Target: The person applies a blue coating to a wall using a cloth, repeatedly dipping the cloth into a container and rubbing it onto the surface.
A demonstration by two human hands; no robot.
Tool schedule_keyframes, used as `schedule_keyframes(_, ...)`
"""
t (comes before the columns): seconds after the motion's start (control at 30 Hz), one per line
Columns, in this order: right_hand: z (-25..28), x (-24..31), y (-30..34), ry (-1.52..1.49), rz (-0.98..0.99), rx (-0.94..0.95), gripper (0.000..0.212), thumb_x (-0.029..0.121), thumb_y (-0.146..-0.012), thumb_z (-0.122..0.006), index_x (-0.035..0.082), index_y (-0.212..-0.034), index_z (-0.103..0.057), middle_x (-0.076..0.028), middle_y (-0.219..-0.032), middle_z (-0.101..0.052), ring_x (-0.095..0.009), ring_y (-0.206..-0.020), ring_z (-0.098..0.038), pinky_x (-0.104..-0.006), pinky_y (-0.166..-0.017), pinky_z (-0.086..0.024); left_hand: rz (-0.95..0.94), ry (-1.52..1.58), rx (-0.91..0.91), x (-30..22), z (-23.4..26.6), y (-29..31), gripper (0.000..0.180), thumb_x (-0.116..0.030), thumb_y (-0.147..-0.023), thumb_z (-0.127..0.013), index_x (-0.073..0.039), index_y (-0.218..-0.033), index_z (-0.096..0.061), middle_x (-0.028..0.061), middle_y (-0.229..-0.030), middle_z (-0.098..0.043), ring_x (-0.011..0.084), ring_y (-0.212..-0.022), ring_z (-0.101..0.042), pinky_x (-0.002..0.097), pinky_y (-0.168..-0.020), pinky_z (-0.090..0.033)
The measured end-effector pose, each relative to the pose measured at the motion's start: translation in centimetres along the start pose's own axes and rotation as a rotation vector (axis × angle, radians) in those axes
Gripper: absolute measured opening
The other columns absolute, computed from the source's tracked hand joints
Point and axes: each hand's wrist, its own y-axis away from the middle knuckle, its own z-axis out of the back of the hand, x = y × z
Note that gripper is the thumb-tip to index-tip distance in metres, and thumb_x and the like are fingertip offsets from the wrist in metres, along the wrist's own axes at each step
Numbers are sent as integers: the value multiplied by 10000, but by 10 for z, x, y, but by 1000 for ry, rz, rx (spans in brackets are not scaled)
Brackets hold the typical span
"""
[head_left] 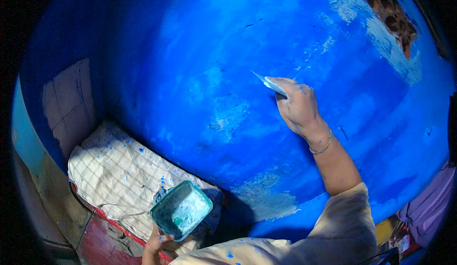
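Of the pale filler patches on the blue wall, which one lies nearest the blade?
The faint patch left of and below the right hand and its putty knife; the lower patch and the upper-right streak lie farther off.

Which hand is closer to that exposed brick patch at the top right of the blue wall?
Right. The right hand, holding a putty knife against the wall, is below-left of the brick patch. The left hand is far lower, holding the green tray.
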Motion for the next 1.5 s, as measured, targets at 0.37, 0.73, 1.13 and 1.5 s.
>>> schedule_keyframes(0.37,-56,6,-31,-32,119,-185,348,-39,-735,-576,44,-1065,-649,-182,-1061,-643,-321,-935,-642,-371,-802,-519,15,-75,-41,-4,-5,6,1148,-109,-466,-771,-69,-1440,-164,89,-1365,-387,251,-1263,-364,353,-1076,-250)
schedule_keyframes(0.73,-72,3,-86,-341,-126,7,177,139,-767,-586,67,-892,-689,-238,-903,-649,-401,-1085,-535,-439,-1010,-375,63,-32,-69,-4,-5,6,1133,-67,-467,-764,-79,-1435,-175,83,-1352,-397,247,-1260,-376,359,-1066,-282)
schedule_keyframes(1.13,-92,8,-127,-214,-289,-199,253,252,-787,-596,43,-895,-689,-220,-811,-658,-347,-836,-637,-395,-872,-469,81,0,-79,6,1,6,1089,-54,-490,-744,-86,-1432,-199,86,-1326,-429,262,-1223,-426,369,-1041,-328)
schedule_keyframes(1.5,-85,-3,-108,-281,-252,-56,217,204,-796,-580,51,-907,-687,-288,-978,-622,-388,-1063,-561,-406,-972,-414,63,-34,-63,0,-8,5,1130,-143,-479,-770,-71,-1438,-179,93,-1356,-396,253,-1246,-393,359,-1055,-295)
